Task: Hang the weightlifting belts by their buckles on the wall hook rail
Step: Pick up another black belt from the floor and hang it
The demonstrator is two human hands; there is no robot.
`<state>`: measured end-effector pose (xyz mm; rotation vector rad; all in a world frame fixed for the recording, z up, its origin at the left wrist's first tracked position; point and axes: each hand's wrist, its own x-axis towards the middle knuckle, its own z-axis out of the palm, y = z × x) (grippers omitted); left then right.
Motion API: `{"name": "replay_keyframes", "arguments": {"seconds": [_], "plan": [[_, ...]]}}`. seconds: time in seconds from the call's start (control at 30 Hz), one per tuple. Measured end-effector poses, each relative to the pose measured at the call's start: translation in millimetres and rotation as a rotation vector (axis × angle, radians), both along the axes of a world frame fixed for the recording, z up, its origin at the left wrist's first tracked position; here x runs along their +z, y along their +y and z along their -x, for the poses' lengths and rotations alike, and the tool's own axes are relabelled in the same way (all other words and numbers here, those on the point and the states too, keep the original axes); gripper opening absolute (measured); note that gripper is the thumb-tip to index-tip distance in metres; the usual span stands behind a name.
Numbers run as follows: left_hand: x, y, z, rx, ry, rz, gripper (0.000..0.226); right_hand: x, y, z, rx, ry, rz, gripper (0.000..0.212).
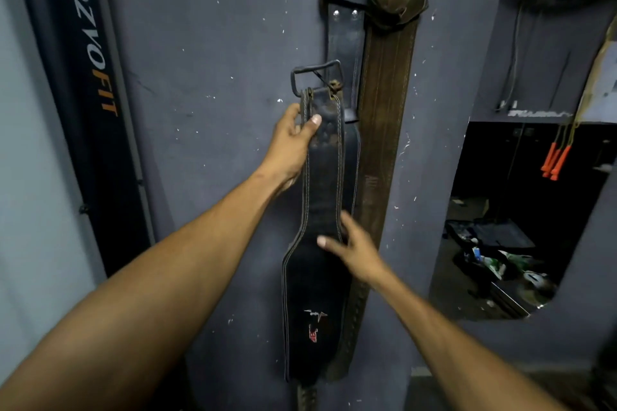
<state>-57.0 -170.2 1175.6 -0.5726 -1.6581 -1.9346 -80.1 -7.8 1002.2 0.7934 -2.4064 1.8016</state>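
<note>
My left hand (292, 140) grips the upper end of a black stitched weightlifting belt (317, 294) just below its dark metal buckle (315, 77), holding it upright in front of the grey wall. My right hand (354, 247) touches the belt's right edge at mid-length, thumb across the front and fingers behind. Two other belts hang from the top of the frame by silver buckles: a black leather belt (344, 33) and a brown suede belt (387, 93). The hook rail itself is cut off by the top edge.
A dark banner (90, 77) with lettering stands along the wall at the left. At the right a mirror (521, 210) reflects a cluttered floor, and orange-handled jump ropes (556, 160) hang there.
</note>
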Motion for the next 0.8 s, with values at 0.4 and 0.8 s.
{"name": "replay_keyframes", "arguments": {"seconds": [0.4, 0.8], "plan": [[-6, -14, -1, -0.006, -0.025, 0.037, 0.023, -40, 5, -9, 0.068, -0.156, 0.079, 0.028], [16, -13, -9, -0.013, 0.007, 0.034, 0.025, -10, -14, -7, 0.142, -0.062, 0.093, 0.034]]}}
